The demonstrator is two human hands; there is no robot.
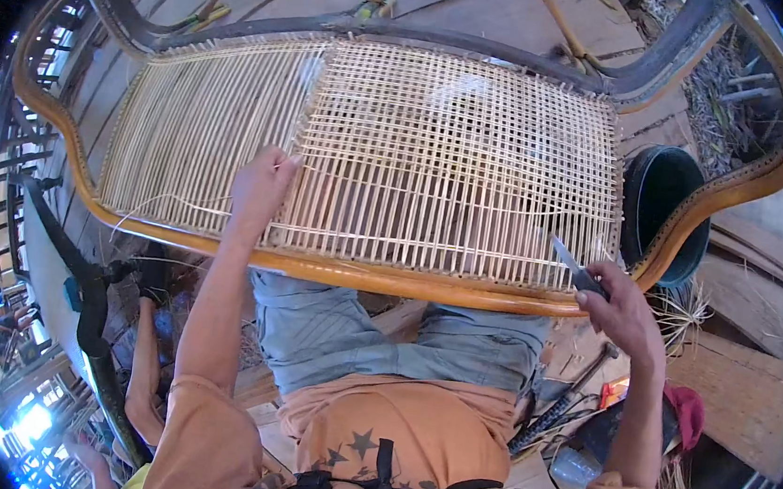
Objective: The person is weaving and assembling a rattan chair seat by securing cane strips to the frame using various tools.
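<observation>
A curved wooden seat frame (pixel 378 281) lies across my lap, strung with pale cane strands. Its right-hand cane panel (pixel 458 138) has an open weave, denser in the upper part. On the left panel (pixel 201 122) the strands run mostly one way. My left hand (pixel 262 190) is closed in a pinch on a cane strand beside the bar between the panels. A loose cane strand (pixel 174 198) curves across the left panel toward my wrist. My right hand (pixel 625 314) grips a knife (pixel 567 259) by its dark handle, with the blade over the panel's lower right corner.
A dark bucket (pixel 668 210) stands beyond the frame's right side. Wooden boards (pixel 745 392) and cane scraps (pixel 686 315) lie on the right. A red cloth (pixel 684 416) sits near my right forearm. At the left stands a dark curved frame (pixel 98 311), with another person's arm (pixel 144 367) beside it.
</observation>
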